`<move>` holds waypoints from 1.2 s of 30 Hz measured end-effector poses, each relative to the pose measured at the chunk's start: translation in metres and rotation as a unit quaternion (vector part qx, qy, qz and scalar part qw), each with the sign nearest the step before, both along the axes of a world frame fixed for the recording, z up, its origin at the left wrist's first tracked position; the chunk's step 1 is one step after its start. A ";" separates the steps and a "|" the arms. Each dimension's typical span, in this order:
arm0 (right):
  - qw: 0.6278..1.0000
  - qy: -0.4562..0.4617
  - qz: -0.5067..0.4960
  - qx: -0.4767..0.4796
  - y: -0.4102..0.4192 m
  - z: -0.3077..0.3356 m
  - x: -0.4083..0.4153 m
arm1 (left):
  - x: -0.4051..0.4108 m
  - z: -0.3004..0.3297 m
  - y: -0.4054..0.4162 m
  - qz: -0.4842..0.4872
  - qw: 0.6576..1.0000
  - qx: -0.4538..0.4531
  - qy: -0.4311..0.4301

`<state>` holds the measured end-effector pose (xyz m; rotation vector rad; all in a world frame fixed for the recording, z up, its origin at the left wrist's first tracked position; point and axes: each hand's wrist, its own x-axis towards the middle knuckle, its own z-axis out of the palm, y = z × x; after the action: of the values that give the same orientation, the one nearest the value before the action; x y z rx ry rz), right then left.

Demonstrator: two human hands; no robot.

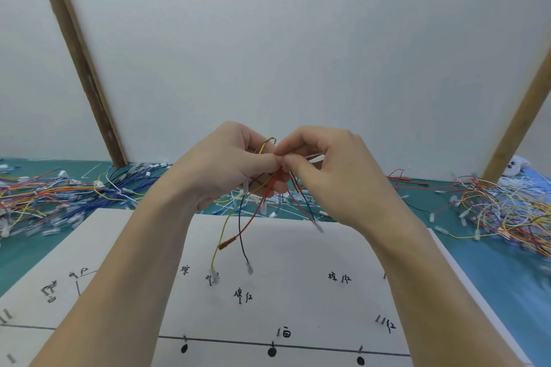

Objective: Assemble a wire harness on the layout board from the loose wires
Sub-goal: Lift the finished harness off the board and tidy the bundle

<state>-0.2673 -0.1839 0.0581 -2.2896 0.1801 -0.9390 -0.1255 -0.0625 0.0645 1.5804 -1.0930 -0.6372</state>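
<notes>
Both hands are raised together above the white layout board [298, 250]. My left hand [226, 164] grips a small bundle of wires [253, 211]: yellow, red and black strands hang down from it toward the board, their ends tipped with small connectors. My right hand [322, 164] pinches the same bundle at its top, thumb and fingertips meeting those of the left hand. A yellow loop [268, 141] sticks up between the two hands. The board carries handwritten labels, short pins and black dots along a drawn line.
A pile of loose blue, yellow and red wires [59, 197] lies on the green mat at the left. Another tangle of yellow, red and white wires [501, 211] lies at the right. White wires [238, 202] lie behind the board. Wooden posts stand against the back panel.
</notes>
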 end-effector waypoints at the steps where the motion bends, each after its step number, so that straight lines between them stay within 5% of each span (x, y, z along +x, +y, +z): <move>1: 1.000 -0.001 0.003 -0.008 0.000 0.000 0.000 | -0.001 0.000 0.000 0.005 1.000 -0.005 -0.007; 20: 0.991 -0.080 0.045 0.097 -0.008 -0.004 0.001 | -0.004 0.002 0.000 0.043 0.995 -0.082 -0.040; 24: 0.967 -0.041 0.062 0.246 -0.015 0.000 -0.002 | 0.002 0.004 0.004 0.053 0.992 -0.108 0.027; 29: 0.861 0.088 0.067 0.496 -0.027 -0.002 -0.004 | 0.004 0.007 0.008 0.024 0.991 -0.120 0.063; 36: 0.839 -0.005 0.058 0.541 -0.016 -0.015 0.009 | 0.001 0.003 0.011 -0.174 0.974 0.119 -0.087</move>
<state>-0.2582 -0.2002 0.0433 -1.2146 0.4331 -0.5397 -0.1242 -0.0514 0.0672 1.6871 -1.4901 -0.9036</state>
